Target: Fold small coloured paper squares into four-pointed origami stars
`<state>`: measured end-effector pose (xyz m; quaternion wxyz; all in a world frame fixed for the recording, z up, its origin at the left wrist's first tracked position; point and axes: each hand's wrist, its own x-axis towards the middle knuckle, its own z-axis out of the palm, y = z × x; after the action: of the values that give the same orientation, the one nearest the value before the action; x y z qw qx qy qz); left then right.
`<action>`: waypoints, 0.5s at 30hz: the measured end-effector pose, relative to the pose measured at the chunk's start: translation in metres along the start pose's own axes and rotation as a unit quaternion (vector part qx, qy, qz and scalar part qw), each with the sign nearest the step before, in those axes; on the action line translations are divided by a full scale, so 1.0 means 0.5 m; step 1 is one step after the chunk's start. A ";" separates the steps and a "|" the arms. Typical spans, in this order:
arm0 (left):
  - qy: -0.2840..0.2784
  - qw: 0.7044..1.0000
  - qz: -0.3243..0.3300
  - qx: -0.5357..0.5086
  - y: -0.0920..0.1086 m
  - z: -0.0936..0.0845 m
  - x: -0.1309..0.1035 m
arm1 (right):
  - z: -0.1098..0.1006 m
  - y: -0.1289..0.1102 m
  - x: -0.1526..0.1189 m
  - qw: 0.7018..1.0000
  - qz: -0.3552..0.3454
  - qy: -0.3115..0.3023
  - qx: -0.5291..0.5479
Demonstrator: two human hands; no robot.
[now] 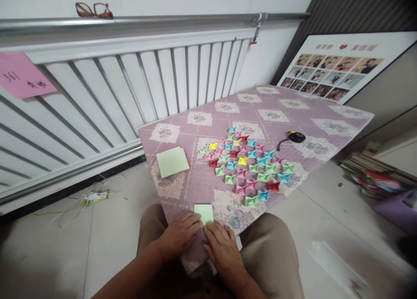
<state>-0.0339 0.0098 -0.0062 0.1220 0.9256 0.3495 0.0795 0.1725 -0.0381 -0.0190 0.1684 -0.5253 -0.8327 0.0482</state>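
A small pale green folded paper (203, 213) lies flat at the near end of the patterned tablecloth. My left hand (182, 234) rests its fingertips on the paper's lower left edge, fingers together. The fingers of my right hand (223, 249) lie stretched out on its lower right edge, with the thumb apart. Beyond and to the left is a stack of square paper sheets (172, 162), pale green on top. Several small folded paper pieces (243, 161) in green, blue, pink, red and yellow stand in rows to the right.
A black and yellow object with a strap (296, 137) lies on the table (208, 129) at the right. The radiator (163, 82) borders the far left side. A photo board (339, 69) stands behind the far right end.
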 end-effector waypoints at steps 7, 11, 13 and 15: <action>-0.031 0.998 0.045 -0.017 -0.015 -0.025 -0.010 | -0.005 -0.013 0.013 1.000 0.024 -0.014 -0.004; -0.023 0.999 0.042 -0.014 -0.018 -0.016 -0.010 | 0.010 -0.003 0.008 1.000 0.021 0.023 0.002; -0.013 0.999 0.043 -0.012 -0.019 -0.013 -0.010 | 0.010 0.012 -0.001 0.999 0.024 0.040 -0.001; -0.005 0.999 0.044 -0.011 -0.020 -0.011 -0.011 | 0.001 0.031 -0.010 0.998 0.031 0.052 -0.011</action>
<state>-0.0454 0.0142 -0.0039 0.1302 0.9390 0.3071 0.0835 0.1876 -0.0357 -0.0247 0.2045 -0.5545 -0.8065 0.0169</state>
